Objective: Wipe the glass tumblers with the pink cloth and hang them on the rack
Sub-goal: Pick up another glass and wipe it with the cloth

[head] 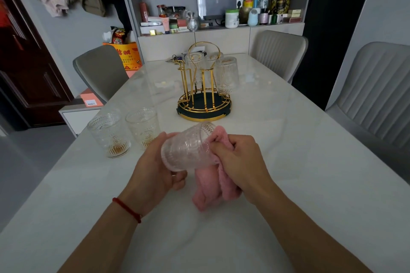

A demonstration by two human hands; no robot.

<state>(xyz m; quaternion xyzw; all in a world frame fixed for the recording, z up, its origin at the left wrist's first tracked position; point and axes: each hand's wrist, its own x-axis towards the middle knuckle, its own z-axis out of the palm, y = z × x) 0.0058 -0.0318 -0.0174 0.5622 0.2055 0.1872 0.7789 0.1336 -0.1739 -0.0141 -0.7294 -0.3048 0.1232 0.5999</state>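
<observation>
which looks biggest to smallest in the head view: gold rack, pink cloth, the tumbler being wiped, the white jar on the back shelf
1. gold rack
2. pink cloth and tumbler in the left hand: look alike, both near the camera, not ranked
3. white jar, far off, so its small look is unsure

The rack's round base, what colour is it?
The rack's round base is dark, near black, with a gold rim; the head view shows it.

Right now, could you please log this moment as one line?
left hand: holds tumbler | right hand: wiping with pink cloth | rack: tumblers hung | table: two unwiped
</observation>
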